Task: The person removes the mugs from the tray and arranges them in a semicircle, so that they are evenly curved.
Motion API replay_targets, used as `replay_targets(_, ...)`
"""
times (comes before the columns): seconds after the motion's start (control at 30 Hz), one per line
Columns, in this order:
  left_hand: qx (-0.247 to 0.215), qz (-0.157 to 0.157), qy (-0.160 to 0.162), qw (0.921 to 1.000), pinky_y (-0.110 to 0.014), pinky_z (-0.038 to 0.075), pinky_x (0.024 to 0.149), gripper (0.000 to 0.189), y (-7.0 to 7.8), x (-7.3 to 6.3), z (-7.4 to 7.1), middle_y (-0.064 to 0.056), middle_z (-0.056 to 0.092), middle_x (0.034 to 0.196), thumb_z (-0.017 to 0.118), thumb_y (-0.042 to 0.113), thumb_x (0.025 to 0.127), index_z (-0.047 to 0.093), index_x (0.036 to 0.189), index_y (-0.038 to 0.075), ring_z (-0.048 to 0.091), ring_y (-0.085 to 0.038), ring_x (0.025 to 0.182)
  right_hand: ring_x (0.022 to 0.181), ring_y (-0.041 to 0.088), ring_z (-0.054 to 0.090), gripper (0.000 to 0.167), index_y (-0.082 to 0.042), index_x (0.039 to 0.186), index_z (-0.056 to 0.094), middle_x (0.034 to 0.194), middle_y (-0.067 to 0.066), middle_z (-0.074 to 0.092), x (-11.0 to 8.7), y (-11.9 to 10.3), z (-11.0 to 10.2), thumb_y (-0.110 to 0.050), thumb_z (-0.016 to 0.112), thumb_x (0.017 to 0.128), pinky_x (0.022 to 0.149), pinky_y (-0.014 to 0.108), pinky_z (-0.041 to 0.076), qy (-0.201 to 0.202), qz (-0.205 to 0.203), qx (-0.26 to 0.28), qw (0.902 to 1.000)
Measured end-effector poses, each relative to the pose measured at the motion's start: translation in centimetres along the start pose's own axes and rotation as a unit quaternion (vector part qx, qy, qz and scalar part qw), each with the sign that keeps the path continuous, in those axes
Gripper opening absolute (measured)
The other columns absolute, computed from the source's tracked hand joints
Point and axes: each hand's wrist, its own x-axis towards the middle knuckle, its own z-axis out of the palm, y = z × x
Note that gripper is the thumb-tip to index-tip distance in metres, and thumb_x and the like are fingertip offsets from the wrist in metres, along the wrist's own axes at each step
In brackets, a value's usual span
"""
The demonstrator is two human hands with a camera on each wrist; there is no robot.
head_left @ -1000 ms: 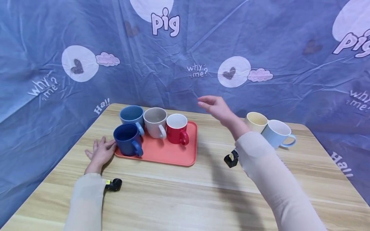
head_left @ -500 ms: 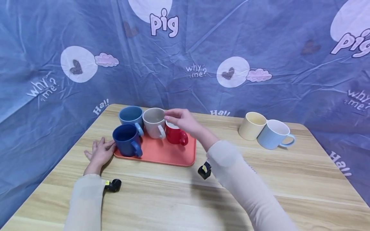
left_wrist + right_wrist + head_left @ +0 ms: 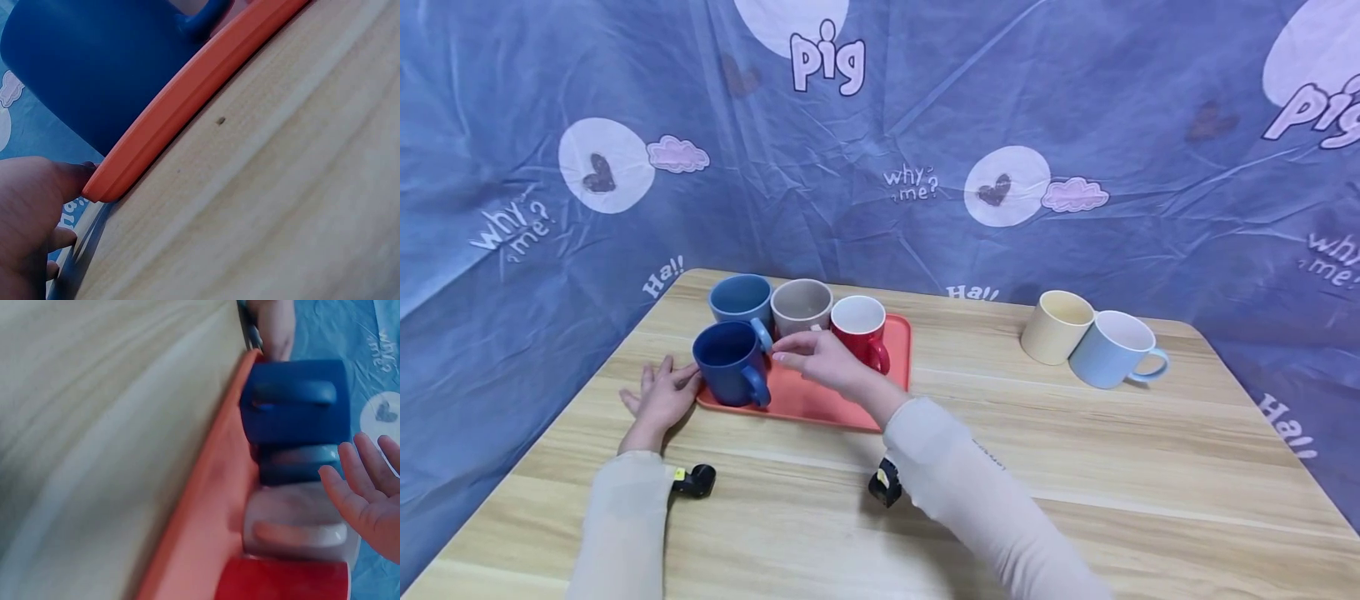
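Note:
On the red-orange tray (image 3: 808,402) stand several mugs. The dark blue mug (image 3: 721,377) is at its front left corner, with a teal-blue mug (image 3: 736,310) behind it. To their right are a grey mug (image 3: 797,308) and a red mug (image 3: 854,332). My left hand (image 3: 664,398) rests on the table with spread fingers and touches the tray's left corner; the left wrist view shows its fingertips at the tray's rim. My right hand (image 3: 826,363) hovers over the tray, holding nothing, fingers apart and pointing toward the dark blue mug. It partly hides the grey mug.
At the back right of the wooden table (image 3: 1075,450), a cream mug (image 3: 1049,335) and a light blue mug (image 3: 1105,357) stand side by side. A blue printed cloth (image 3: 880,225) hangs behind the table and along its sides.
My right hand has moved left and down, from between the two groups of mugs, past the red mug, to beside the dark blue one. My left hand and the mugs stay where they were.

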Motion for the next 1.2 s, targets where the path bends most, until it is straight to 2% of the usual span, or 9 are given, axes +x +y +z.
replay_targets(0.13,0.002,-0.002,-0.002,1.0,-0.063,-0.02,0.081,0.049,-0.1,0.0,-0.1,-0.031,0.01,0.135,0.035,0.039,0.09,0.045,0.124,0.004,-0.01,-0.047,0.121,0.085,0.015,0.057,0.025,-0.002,0.104,0.061,0.094,0.005,0.063,0.4,0.6,1.4,-0.013,0.06,0.082,0.075,0.037,0.045,0.008,0.011,0.016,0.9998)
replay_targets(0.33,0.005,-0.008,-0.005,0.9999,-0.063,-0.02,0.081,0.049,-0.1,-0.1,-0.2,-0.03,0.01,0.136,0.035,0.039,0.09,0.045,0.124,0.004,-0.011,-0.047,0.121,0.078,0.015,0.059,0.02,0.002,0.097,0.062,0.087,0.008,0.064,0.8,0.9,3.4,-0.009,0.06,0.081,0.07,0.025,0.046,0.04,0.019,0.025,0.9987)
replay_targets(0.4,0.006,-0.008,-0.003,0.9999,-0.063,-0.02,0.081,0.049,-0.1,0.0,-0.2,-0.03,0.01,0.136,0.035,0.039,0.09,0.045,0.124,0.004,-0.011,-0.047,0.121,0.073,0.012,0.058,0.019,0.001,0.095,0.063,0.084,0.006,0.064,1.0,1.0,4.0,-0.01,0.061,0.08,0.066,0.025,0.047,0.053,0.035,0.032,0.9975)
replay_targets(0.53,0.005,-0.004,0.002,1.0,-0.063,-0.019,0.081,0.049,-0.1,0.0,-0.1,-0.03,0.011,0.135,0.035,0.039,0.09,0.046,0.123,0.004,-0.01,-0.047,0.121,0.062,0.016,0.054,0.017,-0.002,0.093,0.062,0.076,0.004,0.062,1.2,1.5,5.0,-0.012,0.062,0.079,0.06,0.032,0.049,0.075,0.081,0.069,0.9915)
replay_targets(0.63,0.004,-0.001,0.003,1.0,-0.064,-0.019,0.081,0.048,-0.1,-0.1,0.0,-0.03,0.012,0.135,0.036,0.038,0.09,0.047,0.122,0.004,-0.009,-0.047,0.121,0.062,0.02,0.055,0.016,-0.002,0.091,0.062,0.073,0.004,0.061,1.2,1.8,5.6,-0.013,0.062,0.08,0.058,0.033,0.049,0.088,0.106,0.084,0.9869)
replay_targets(0.77,0.005,-0.002,0.002,1.0,-0.064,-0.019,0.081,0.048,-0.2,-0.2,0.0,-0.03,0.012,0.135,0.036,0.038,0.09,0.047,0.122,0.004,-0.009,-0.047,0.121,0.068,0.019,0.058,0.016,-0.002,0.088,0.064,0.074,0.006,0.063,1.3,1.9,6.2,-0.016,0.061,0.081,0.058,0.032,0.049,0.101,0.11,0.078,0.9856)
replay_targets(1.0,0.009,-0.007,-0.002,0.9999,-0.064,-0.019,0.081,0.05,-0.3,0.0,0.0,-0.03,0.011,0.135,0.035,0.04,0.09,0.046,0.123,0.004,-0.01,-0.047,0.121,0.064,0.018,0.057,0.019,-0.003,0.079,0.065,0.07,0.006,0.063,1.6,1.6,6.6,-0.021,0.06,0.081,0.059,0.034,0.048,0.114,0.129,0.064,0.983)
replay_targets(1.2,0.008,-0.006,-0.004,0.9999,-0.063,-0.02,0.081,0.051,-0.2,0.2,0.1,-0.031,0.01,0.135,0.034,0.041,0.09,0.045,0.124,0.004,-0.01,-0.047,0.121,0.066,0.018,0.058,0.019,-0.004,0.076,0.064,0.069,0.005,0.063,1.7,1.4,6.9,-0.022,0.059,0.082,0.062,0.035,0.048,0.122,0.148,0.085,0.9776)
